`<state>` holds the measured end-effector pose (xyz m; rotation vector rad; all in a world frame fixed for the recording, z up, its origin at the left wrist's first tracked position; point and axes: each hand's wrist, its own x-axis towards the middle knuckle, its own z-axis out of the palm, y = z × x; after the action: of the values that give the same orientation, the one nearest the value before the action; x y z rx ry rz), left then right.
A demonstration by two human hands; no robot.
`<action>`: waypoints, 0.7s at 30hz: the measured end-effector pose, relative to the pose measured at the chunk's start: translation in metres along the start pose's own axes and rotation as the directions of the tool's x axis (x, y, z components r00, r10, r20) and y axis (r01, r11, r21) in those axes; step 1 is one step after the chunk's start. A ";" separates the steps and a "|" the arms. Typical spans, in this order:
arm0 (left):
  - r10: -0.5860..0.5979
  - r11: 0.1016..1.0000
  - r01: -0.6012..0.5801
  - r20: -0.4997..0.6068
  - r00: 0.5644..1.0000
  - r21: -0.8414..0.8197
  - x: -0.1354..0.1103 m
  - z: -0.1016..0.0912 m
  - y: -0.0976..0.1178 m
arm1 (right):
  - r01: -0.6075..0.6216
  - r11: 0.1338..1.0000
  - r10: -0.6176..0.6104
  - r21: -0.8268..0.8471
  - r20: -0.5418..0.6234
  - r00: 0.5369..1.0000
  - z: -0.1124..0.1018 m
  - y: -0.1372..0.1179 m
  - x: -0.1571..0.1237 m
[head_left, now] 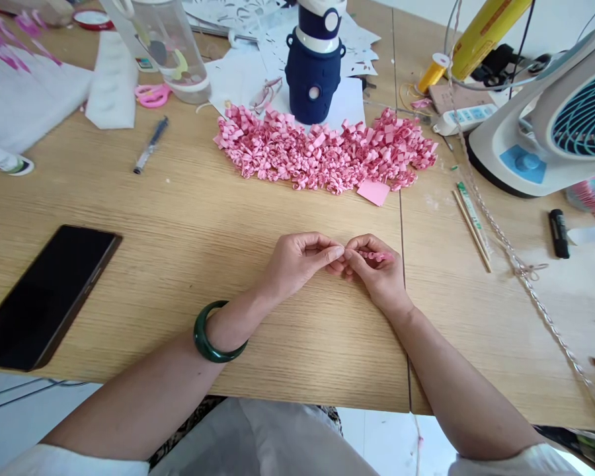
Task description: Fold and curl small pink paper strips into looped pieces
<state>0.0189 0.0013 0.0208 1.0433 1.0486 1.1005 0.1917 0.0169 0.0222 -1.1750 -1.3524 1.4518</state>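
Note:
My left hand [302,261], with a dark green bangle [204,336] on its wrist, is closed in a pinch. Its fingertips meet those of my right hand [377,274] just above the wooden table. Across the curled fingers of my right hand lies a pink curled paper strip [375,256], running toward the pinched fingertips. The end between the fingertips is too small to see well. Beyond the hands, a long heap of pink paper curls [307,152] spreads over the table, with a flat pink paper square [374,192] at its front edge.
A navy bottle [315,79] stands behind the heap, on white papers. To the left are a phone [49,297], a pen [151,144], pink scissors [153,95] and a clear jug [171,49]. On the right stand a fan [550,119], wooden sticks [471,228] and a twisted cord [535,297].

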 end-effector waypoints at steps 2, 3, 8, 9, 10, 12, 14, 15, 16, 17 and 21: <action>0.014 1.000 -0.014 -0.006 1.000 -0.001 0.000 0.000 -0.001 | 0.007 1.000 -0.007 0.010 0.007 1.000 0.000 0.000 0.000; 0.020 1.000 -0.020 -0.008 1.000 -0.002 0.000 0.000 -0.001 | 0.009 1.000 -0.009 0.014 0.007 1.000 0.000 0.001 0.000; 0.033 0.999 -0.033 -0.021 0.999 0.009 0.000 0.001 -0.003 | -0.007 1.000 0.007 0.012 0.004 1.000 -0.002 0.005 0.000; 0.032 0.999 -0.032 -0.023 0.999 0.010 0.000 0.001 -0.004 | -0.009 1.000 0.009 0.009 0.006 1.000 -0.002 0.005 0.000; 0.032 0.999 -0.032 -0.026 0.999 0.008 0.000 0.002 -0.004 | -0.009 1.000 0.009 0.007 0.009 1.000 -0.002 0.005 0.000; 0.030 1.000 -0.030 -0.023 0.999 0.000 0.000 0.002 -0.004 | -0.001 1.000 0.001 0.004 0.014 1.000 -0.002 0.006 0.001; 0.026 1.000 -0.026 -0.013 1.000 -0.013 0.000 0.001 -0.004 | 0.010 1.000 -0.010 0.009 0.017 1.000 -0.002 0.006 0.001; 0.023 1.000 -0.024 -0.008 1.000 -0.018 0.000 0.001 -0.004 | 0.015 1.000 -0.015 0.013 0.018 1.000 -0.002 0.006 0.001; 0.022 1.000 -0.023 -0.005 1.000 -0.021 0.000 0.001 -0.004 | 0.019 1.000 -0.020 0.017 0.017 1.000 -0.002 0.006 0.001; 0.025 1.000 -0.025 -0.006 1.000 -0.019 0.000 0.001 -0.004 | 0.022 1.000 -0.022 0.022 0.016 1.000 -0.002 0.006 0.001; 0.075 0.995 -0.073 -0.042 0.996 0.065 0.000 0.000 -0.006 | 0.026 0.999 -0.026 0.025 0.010 1.000 -0.002 0.006 0.000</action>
<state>0.0203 0.0005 0.0153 1.1200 1.0936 1.1613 0.1935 0.0165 0.0167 -1.1313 -1.3489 1.4539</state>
